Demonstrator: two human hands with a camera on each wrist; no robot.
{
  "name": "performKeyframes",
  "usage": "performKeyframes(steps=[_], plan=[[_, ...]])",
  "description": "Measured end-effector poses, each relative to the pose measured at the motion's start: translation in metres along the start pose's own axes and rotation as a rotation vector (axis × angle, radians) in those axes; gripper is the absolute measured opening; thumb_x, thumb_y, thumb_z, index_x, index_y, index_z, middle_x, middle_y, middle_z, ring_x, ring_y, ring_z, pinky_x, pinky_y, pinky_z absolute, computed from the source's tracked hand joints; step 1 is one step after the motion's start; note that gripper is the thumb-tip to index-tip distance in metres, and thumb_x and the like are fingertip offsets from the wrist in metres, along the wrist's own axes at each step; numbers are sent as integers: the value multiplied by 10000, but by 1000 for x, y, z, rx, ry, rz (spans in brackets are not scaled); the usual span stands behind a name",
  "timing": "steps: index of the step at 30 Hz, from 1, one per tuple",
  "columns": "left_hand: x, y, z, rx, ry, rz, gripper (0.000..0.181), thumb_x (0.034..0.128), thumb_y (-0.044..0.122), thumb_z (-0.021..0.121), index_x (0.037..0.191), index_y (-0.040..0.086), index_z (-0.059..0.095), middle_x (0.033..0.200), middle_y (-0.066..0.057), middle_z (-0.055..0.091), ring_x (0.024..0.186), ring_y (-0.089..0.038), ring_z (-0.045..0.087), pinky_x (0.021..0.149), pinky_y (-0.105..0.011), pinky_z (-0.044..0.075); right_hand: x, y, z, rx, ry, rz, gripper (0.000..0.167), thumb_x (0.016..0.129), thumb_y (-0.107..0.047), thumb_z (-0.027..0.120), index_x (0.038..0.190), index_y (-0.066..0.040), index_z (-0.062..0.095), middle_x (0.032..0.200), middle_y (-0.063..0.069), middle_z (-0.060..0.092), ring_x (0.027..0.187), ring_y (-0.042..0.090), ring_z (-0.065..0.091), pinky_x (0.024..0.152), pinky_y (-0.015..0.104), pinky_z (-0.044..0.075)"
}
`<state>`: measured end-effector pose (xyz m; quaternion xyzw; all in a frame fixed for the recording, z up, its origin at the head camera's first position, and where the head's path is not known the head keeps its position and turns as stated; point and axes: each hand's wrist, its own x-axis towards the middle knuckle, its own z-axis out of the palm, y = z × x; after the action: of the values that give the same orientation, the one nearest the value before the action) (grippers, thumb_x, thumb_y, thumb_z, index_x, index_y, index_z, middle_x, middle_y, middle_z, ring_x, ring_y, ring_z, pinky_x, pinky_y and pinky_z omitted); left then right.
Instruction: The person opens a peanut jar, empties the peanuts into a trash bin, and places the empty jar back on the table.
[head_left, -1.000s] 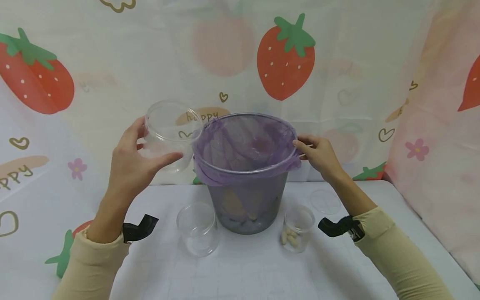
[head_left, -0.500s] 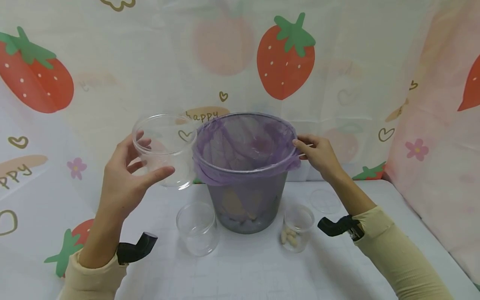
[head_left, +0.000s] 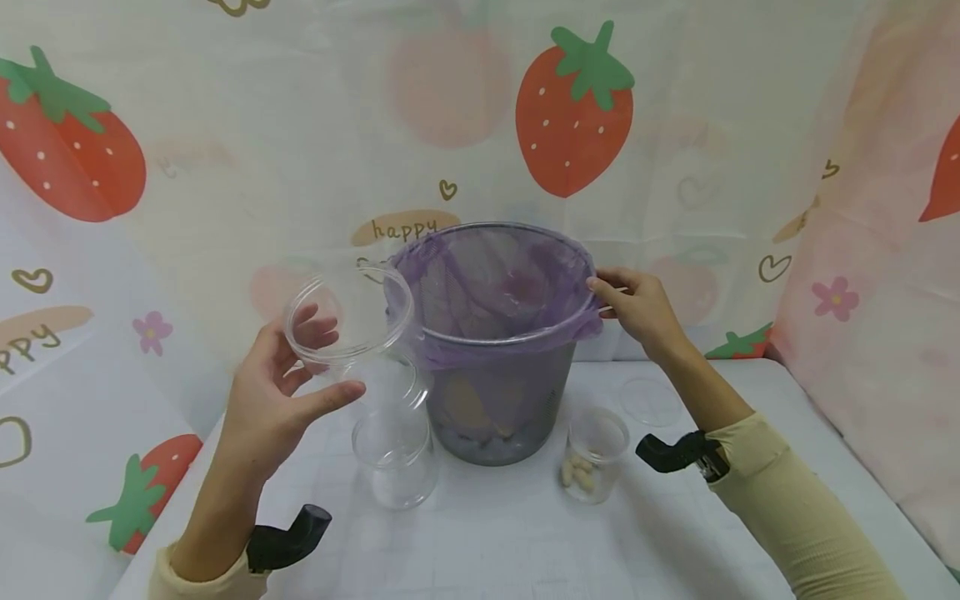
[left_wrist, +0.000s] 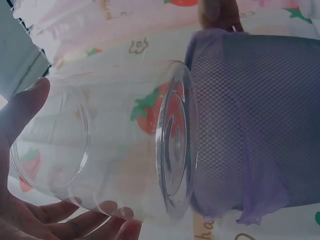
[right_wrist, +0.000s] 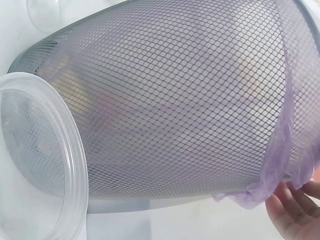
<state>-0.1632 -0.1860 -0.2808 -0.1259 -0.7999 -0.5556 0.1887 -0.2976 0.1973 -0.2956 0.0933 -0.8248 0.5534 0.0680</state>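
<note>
In the head view, two hands are at one bin (head_left: 498, 417), a tapering cylinder of dark mesh with one thin purple plastic liner (head_left: 510, 355) folded over its rim. Four clear, round things surround it: one tub (head_left: 367, 342) held up at nine o'clock, one jar (head_left: 393, 475) standing between seven and eight, one cup (head_left: 597, 442) between four and five with several pale, oval pieces (head_left: 577, 473) inside, and one flat disc (head_left: 651, 402) at four. The last three are on the white worktop (head_left: 480, 542). The left hand (head_left: 273, 404) is raised, its grip spread wide round the tub, which tilts, mouth up. The right hand (head_left: 633, 307) reaches in at three o'clock, its grip narrow, thumb and fingers pinching the bin's lined rim.

In the left wrist view, the tub shows smooth, glossy walls and a ringed base toward three o'clock, overlapping the mesh; whether they touch I cannot tell. The thumb lies at ten o'clock, fingers curling beneath toward seven.

In the right wrist view, diamond-holed mesh fills the middle, the cup's thick rim sits at eight o'clock, and fingertips meet the crinkled liner at four.
</note>
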Motion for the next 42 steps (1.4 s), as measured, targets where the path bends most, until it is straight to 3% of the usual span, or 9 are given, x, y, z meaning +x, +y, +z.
performKeyframes(steps=[12,20,27,35,42], plan=[[-20,-14,26,-47,-76,-37,883,697,10,849,1424,60,350,1334,-23,536,1201,-2,521,961,-65,416,1,2,1,-1,0,-5,480,993,-289,560,1346,36,538,1146,116,579,841,4,611,807,222,577],[-32,-29,46,-90,-167,10,902,659,13,874,1407,64,371,1341,-90,534,1179,1,531,965,-132,467,1,2,1,1,2,4,479,993,-286,561,1344,40,537,1160,123,582,850,9,603,797,206,575],[-43,-46,66,-115,-206,-22,927,649,71,895,1415,94,375,1375,-107,506,1254,-129,507,1029,-214,471,1,2,2,-3,3,4,483,993,-296,562,1342,36,541,1209,170,584,859,14,601,802,206,574],[-53,-65,81,-119,-201,-63,904,637,116,910,1387,116,405,1361,-86,499,1287,-198,488,1063,-371,454,2,2,2,0,1,5,486,992,-302,563,1344,32,540,1173,135,581,857,13,606,800,200,572],[-61,-80,100,-124,-234,-58,935,639,177,916,1409,116,389,1403,-108,491,1327,-288,472,1088,-392,424,2,4,2,9,3,-5,491,992,-299,563,1347,38,535,1133,94,575,862,8,604,795,197,572]])
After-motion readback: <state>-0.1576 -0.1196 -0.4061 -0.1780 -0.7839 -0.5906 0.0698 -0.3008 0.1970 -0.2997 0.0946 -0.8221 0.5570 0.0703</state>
